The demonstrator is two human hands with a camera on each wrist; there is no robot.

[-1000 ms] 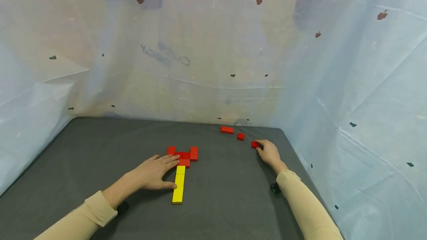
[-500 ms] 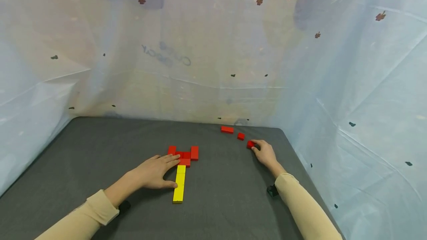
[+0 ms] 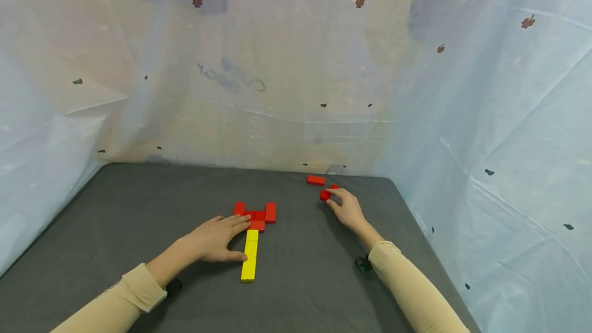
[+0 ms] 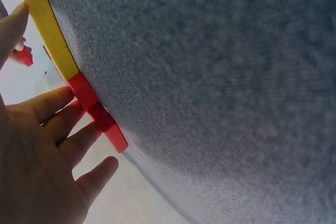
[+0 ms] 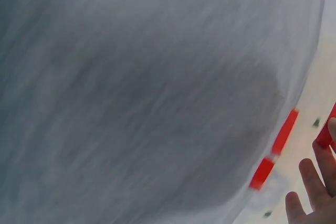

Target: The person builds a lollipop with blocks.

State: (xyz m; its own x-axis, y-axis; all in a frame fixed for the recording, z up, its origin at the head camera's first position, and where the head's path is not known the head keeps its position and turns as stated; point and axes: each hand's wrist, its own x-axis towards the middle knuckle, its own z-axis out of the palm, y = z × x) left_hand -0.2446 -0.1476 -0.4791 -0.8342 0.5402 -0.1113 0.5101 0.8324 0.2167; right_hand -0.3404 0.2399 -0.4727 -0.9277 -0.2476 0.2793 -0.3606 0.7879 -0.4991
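My left hand (image 3: 208,240) lies with its fingers extended over a flat arrangement of red blocks (image 3: 270,213), covering part of it. Its thumb reaches the left edge of a strip of yellow blocks (image 3: 248,266) that runs from the red ones toward me. In the left wrist view the fingertips (image 4: 109,165) are spread along the side of the red blocks. Over on the right, my right hand (image 3: 349,212) pinches a small red block (image 3: 325,195) between thumb and fingers. The right wrist view shows the held block (image 5: 326,136) raised above the table.
Behind the right hand, another small red block (image 3: 335,187) is partly hidden. A longer red block (image 3: 315,181) lies near the far edge of the dark grey table (image 3: 296,292). A pale patterned plastic sheet (image 3: 277,91) hangs at the back and sides.
My right hand has moved left with the small red block, away from its spot at the far right, and now overlaps another red block. The left hand has stayed in place.
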